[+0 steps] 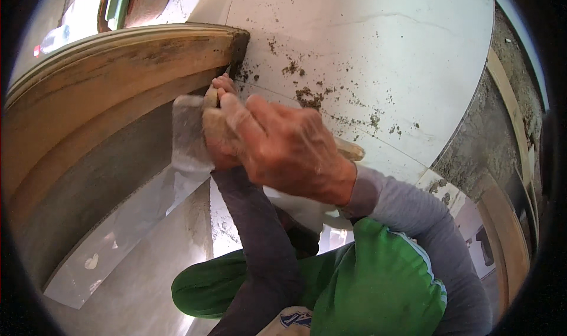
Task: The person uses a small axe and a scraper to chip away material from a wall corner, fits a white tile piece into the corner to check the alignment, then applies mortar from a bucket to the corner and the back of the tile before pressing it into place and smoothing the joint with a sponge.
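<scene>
My right hand (289, 144) grips a wood-handled tool; its handle end (351, 150) sticks out past my palm. The tool's broad, flat grey head (192, 136) is smeared by motion, so its kind is unclear. Beyond it, my left hand (224, 85) is closed, partly hidden behind the right hand and the tool. A thin pointed metal piece (229, 69) shows at its fingertips, against the dark end of a curved tan moulding (127, 61). Dark crumbs (308, 98) lie on the white tile (366, 46) beside both hands.
The moulding curves along the left above a grey wall face (106, 153). A pale curved strip (136, 229) runs below it. On the right, the tile edge borders rough grey ground (472, 141) and a wooden strip (508, 93). Green-clothed knees (378, 277) are close below my arms.
</scene>
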{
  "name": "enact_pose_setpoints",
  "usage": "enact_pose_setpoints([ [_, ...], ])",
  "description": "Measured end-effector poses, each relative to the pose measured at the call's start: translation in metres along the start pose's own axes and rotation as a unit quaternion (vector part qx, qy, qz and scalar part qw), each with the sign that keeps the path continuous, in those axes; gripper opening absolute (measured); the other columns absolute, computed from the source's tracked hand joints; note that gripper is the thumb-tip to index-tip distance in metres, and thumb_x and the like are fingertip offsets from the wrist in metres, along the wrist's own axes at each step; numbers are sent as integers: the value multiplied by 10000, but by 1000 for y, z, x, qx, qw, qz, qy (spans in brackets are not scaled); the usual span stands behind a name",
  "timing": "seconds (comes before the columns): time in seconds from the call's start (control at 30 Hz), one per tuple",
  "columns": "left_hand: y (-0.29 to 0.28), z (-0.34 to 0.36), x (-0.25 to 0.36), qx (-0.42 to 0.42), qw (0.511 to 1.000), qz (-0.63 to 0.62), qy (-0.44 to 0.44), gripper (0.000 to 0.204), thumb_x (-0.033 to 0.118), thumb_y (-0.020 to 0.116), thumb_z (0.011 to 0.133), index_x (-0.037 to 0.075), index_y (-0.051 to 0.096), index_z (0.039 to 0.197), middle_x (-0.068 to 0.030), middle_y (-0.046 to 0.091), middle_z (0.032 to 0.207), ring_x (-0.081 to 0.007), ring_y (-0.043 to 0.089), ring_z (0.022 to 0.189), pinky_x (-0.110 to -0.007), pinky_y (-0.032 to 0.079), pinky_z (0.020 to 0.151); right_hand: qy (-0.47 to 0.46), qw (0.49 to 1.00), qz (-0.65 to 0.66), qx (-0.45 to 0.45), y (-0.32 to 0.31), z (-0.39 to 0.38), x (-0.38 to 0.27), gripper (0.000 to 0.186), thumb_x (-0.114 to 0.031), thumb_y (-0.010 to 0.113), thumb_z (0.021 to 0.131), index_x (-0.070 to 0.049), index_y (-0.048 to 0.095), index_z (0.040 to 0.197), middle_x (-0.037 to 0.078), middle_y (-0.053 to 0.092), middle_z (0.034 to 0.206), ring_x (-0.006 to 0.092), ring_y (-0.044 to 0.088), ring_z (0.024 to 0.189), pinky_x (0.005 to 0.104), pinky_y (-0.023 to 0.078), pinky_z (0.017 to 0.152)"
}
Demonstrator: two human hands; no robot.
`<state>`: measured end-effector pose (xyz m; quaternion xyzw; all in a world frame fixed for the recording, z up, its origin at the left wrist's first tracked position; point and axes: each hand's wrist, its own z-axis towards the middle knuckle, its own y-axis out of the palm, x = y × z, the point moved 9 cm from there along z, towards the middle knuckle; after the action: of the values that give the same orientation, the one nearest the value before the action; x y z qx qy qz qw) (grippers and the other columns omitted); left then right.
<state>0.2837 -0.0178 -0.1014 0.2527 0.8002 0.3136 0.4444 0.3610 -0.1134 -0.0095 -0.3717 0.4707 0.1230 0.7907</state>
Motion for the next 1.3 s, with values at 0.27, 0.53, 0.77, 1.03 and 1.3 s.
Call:
enact_pose_setpoints([
  [0.27,-10,19,52,46,991,122,-8,493,190,573,1052,-33,430,1468,-157,558,1393,-246,541,1329,-346,421,1168,0,999,7,39,-5,-2,0,464,-100,699,894,95,580,1298,140,592,838,273,644,603,386,537,518],
  [0.53,-28,-5,110,53,566,784,249,397,274,633,1055,-13,583,1325,-135,640,1279,-226,645,1189,-329,527,1064,48,993,17,-107,4,-31,11,541,-158,742,882,60,574,1348,135,610,868,279,674,662,395,536,523],
  [0.77,-15,-15,34,131,809,540,191,367,226,565,1090,-37,541,1345,-120,659,1168,-171,713,1028,-256,634,856,64,993,24,-98,0,-49,17,541,-180,764,893,58,581,1343,128,605,863,270,680,678,393,535,521],
  [1.03,4,-9,41,97,780,576,226,373,232,551,1099,-56,540,1335,-121,650,1184,-161,706,1055,-247,640,869,43,995,7,-89,-1,-39,11,520,-171,766,890,62,599,1324,122,602,854,259,671,647,379,538,517],
  [1.3,3,1,34,55,872,455,172,365,181,518,1111,-107,520,1335,-154,646,1197,-166,690,1095,-247,643,890,21,998,33,-44,-6,-34,4,593,-101,822,807,24,609,1346,109,618,851,247,637,589,367,510,483],
])
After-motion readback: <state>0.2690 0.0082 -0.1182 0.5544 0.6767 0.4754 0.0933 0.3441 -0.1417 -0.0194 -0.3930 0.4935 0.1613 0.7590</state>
